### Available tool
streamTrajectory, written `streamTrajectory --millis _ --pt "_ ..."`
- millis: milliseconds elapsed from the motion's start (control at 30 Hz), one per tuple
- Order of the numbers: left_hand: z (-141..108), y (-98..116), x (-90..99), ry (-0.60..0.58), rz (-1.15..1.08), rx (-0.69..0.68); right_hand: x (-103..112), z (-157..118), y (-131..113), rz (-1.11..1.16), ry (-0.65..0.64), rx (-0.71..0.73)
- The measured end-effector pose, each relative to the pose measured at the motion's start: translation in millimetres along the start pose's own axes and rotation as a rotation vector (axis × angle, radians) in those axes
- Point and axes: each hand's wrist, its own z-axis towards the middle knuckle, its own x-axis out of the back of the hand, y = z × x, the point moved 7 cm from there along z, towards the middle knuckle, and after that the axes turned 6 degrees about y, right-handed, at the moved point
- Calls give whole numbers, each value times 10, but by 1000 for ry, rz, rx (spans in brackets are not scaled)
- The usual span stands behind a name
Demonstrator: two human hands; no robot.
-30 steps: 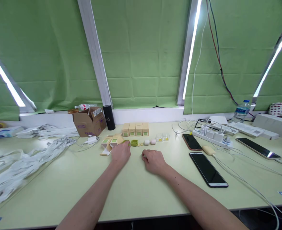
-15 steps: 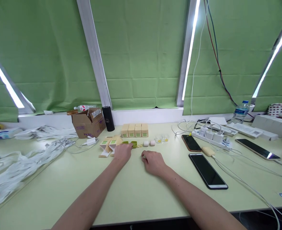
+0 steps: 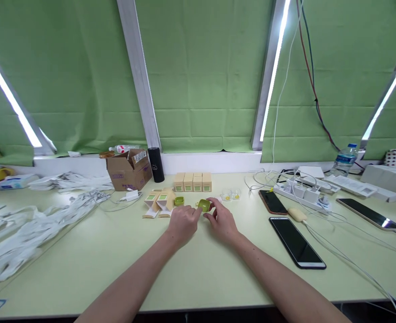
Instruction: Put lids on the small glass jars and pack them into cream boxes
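Note:
A small green square container (image 3: pixel 204 205) is tilted between my hands just above the table, its hollow side showing. My right hand (image 3: pixel 222 220) grips its right side between thumb and fingers. My left hand (image 3: pixel 183 224) is curled, with a fingertip at the container's lower left edge. A second green container (image 3: pixel 179 201) stands on the table behind my left hand. To its left are two opened cardboard boxes (image 3: pixel 166 200) with green labels. Several closed small boxes (image 3: pixel 193 182) form a row behind. Two clear cups (image 3: pixel 231 194) with yellow bits stand beyond my right hand.
At the left lie white straps (image 3: pixel 43 224), a brown carton (image 3: pixel 129 170) and a black cylinder (image 3: pixel 156 164). On the right are phones (image 3: pixel 297 242), a power strip (image 3: pixel 302 196), cables and a water bottle (image 3: pixel 344 160). The table's front edge runs below my forearms.
My left hand has moved right, and a green container is now lifted between both hands. My right hand has opened from a curl to grip it. The pinkish cylinders are now hidden.

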Motion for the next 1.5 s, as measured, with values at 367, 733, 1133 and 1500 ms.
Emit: streamTrajectory --millis 367,733,1133,1500 --pt "-13 -2 310 272 -279 -155 94 17 -83 308 10 57" --pt "6 -351 29 252 -795 422 97 -12 -108 352 -2 56" --pt "64 -134 -51 13 -1032 461 124 -34 -153 318 61 57" --pt "-15 -139 9 136 -981 193 105 -32 -132 408 17 43"
